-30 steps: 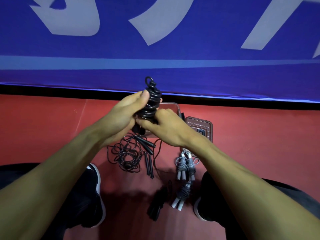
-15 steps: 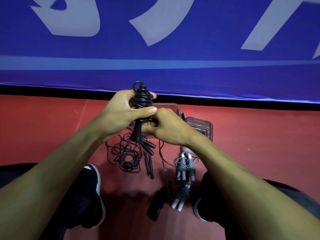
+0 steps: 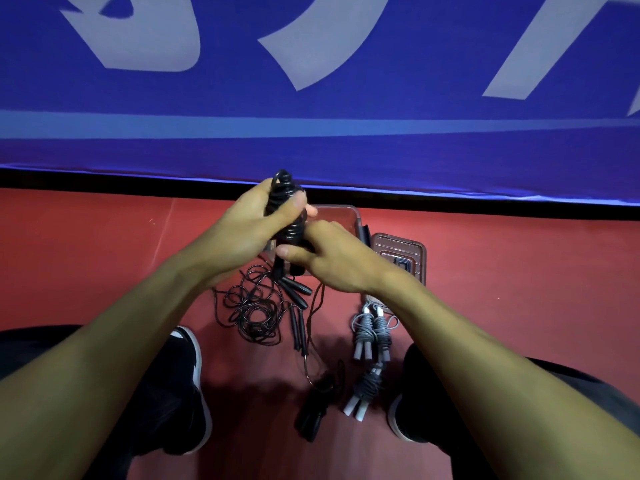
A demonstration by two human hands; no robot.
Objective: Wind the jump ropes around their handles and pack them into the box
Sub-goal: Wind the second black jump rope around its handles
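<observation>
- I sit on a red floor (image 3: 104,258) facing a blue banner (image 3: 346,150) with pale lettering.
- A clear box (image 3: 341,216) lies ahead, its lid (image 3: 398,251) beside it; I cannot tell what is inside.
- My left hand (image 3: 249,230) curls round the black rope bundle (image 3: 285,216); my right hand (image 3: 332,258) pinches its lower end.
- Loose black ropes (image 3: 256,306) and wound grey ropes (image 3: 370,332) lie between my shoes.
</observation>
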